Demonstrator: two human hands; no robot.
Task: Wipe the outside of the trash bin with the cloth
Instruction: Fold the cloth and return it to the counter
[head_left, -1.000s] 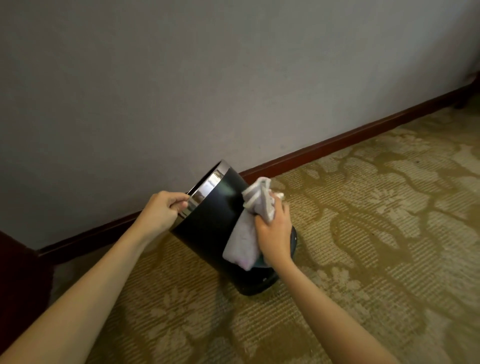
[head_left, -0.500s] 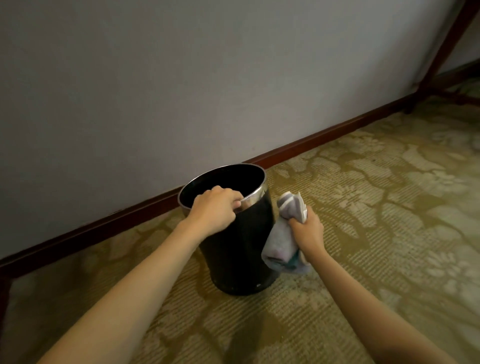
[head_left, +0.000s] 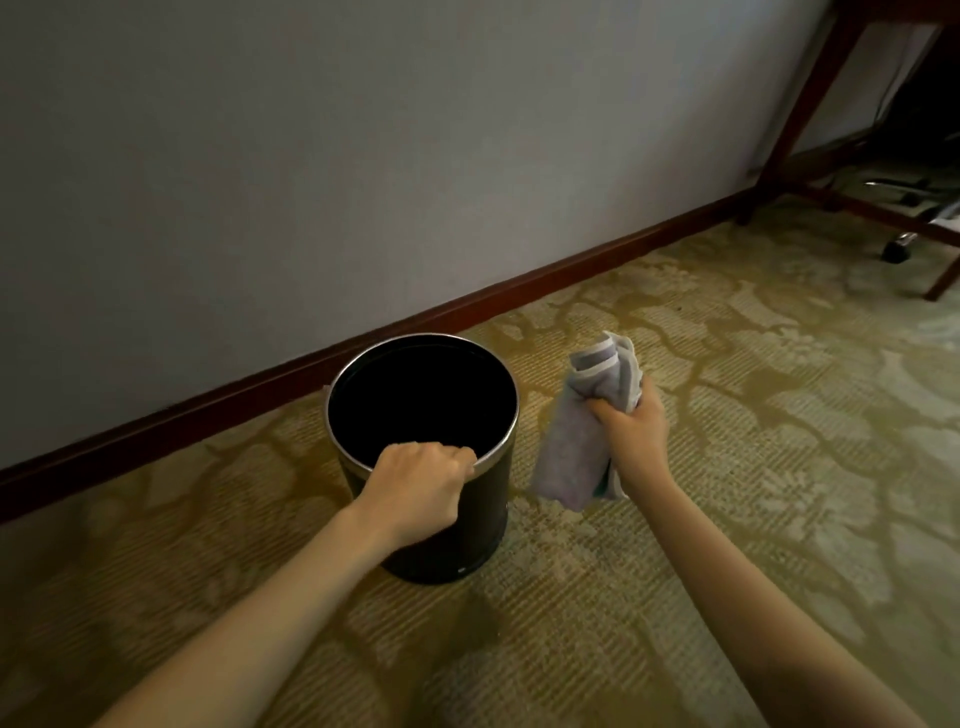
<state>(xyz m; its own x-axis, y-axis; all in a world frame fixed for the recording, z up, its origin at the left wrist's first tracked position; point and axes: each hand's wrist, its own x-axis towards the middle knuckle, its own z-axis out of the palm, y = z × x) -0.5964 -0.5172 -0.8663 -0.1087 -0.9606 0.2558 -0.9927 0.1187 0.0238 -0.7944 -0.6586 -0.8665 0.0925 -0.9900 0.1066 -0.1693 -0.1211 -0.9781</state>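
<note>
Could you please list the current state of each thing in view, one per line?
Trash bin: upright on the carpet, open top, inside too dark to tell.
Cloth: bunched, hanging, apart from the bin.
Left hand: closed on the bin's near rim.
Right hand: closed on the cloth, beside the bin.
Desk: standing at the far right.

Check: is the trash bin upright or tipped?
Upright: the trash bin stands on the carpet, its round mouth facing up.
</note>
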